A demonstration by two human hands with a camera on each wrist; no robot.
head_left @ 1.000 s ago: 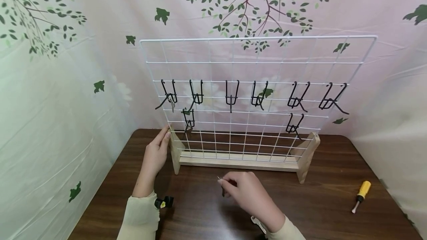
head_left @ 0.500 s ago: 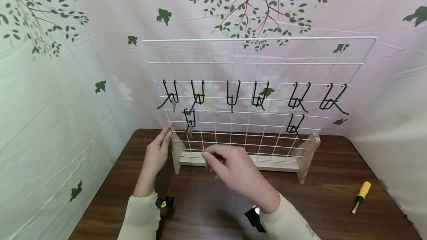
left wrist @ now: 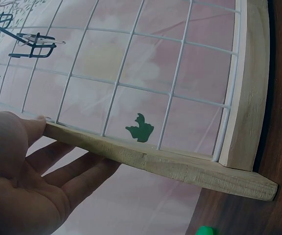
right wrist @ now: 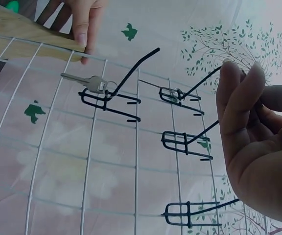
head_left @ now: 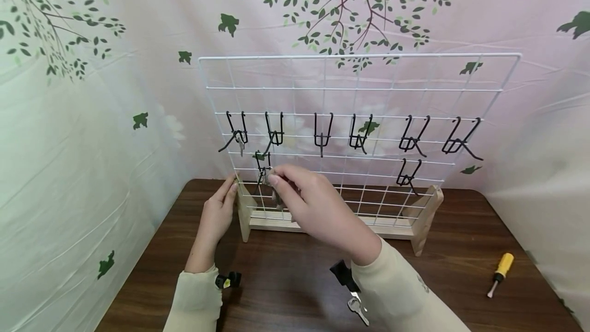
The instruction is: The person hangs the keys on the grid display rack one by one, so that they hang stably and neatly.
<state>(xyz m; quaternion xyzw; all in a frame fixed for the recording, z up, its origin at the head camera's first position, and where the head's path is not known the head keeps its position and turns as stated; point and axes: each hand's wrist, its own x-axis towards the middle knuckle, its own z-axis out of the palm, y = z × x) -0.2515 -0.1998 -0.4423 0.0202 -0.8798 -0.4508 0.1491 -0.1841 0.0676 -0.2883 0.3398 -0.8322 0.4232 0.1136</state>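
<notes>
My left hand (head_left: 218, 211) grips the wooden side leg (left wrist: 155, 160) of a white wire grid rack (head_left: 359, 56), thumb on one face and fingers behind. My right hand (head_left: 318, 201) pinches a small key (head_left: 276, 200) between thumb and index finger, the key dangling below the fingertips. Those fingertips are close beside the lower left black hook (head_left: 260, 160), where another key (right wrist: 93, 84) hangs. One more key (head_left: 240, 143) hangs on the upper left hook (head_left: 229, 124). In the right wrist view, the fingers hide the held key.
Several black hooks (head_left: 322, 137) line the grid's upper row, and one hook (head_left: 407, 175) sits lower right. A loose key (head_left: 357, 310) lies on the brown table (head_left: 286, 291) by my right sleeve. A yellow-handled screwdriver (head_left: 502, 268) lies far right. A leaf-printed curtain (head_left: 152, 45) surrounds the table.
My right hand has risen from over the table, forward and left, carrying the key to the lower left hook. The loose key on the table now shows more fully. My left hand stays put.
</notes>
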